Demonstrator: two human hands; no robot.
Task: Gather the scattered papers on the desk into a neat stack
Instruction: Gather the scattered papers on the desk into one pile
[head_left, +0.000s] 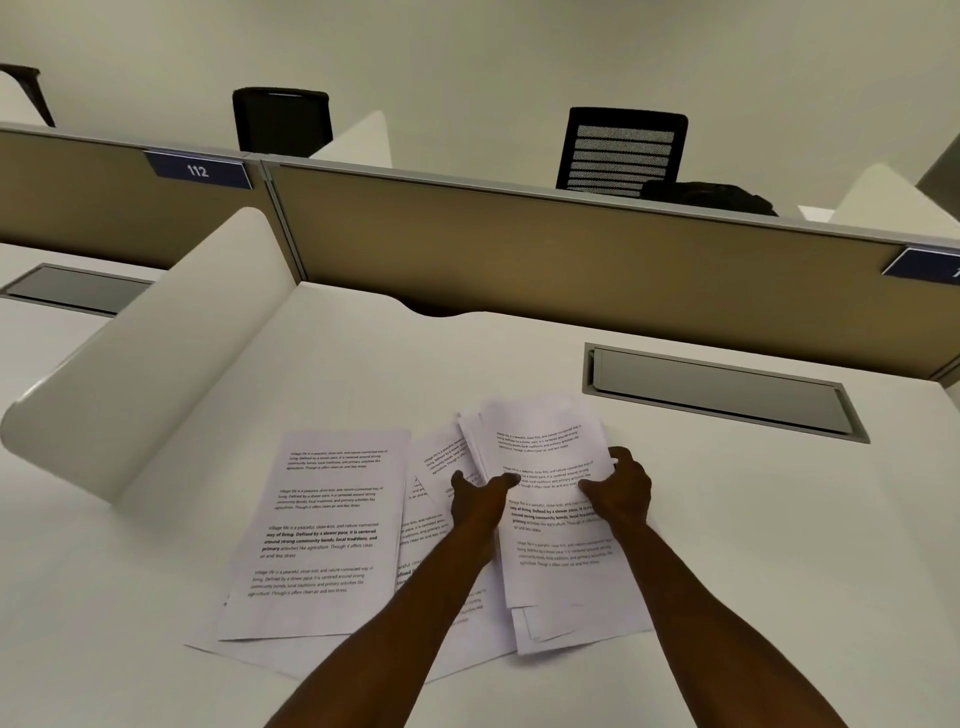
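Gathering is under way: a loose bundle of papers (550, 499) is gripped at its sides by left hand (475, 501) and right hand (621, 491), fingers closed. More sheets (327, 530) lie just left on the tabletop (753, 545); these likely need collecting, then squaring.

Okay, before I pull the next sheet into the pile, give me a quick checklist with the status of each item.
1. Right hand holding the gathered bunch: ok, thumb on top, fingers at its right edge.
2. Left hand on the bunch's left side: ok, though how firmly it grips, cannot tell.
3. Bunch squared up: not ok, edges fan out at the top and bottom.
4. Loose sheet on the left gathered: not ok, lying flat, apart from the bunch.
5. Sheets under the left forearm gathered: not ok, overlapping loosely.
6. Desk space to the right for tapping edges: ok.
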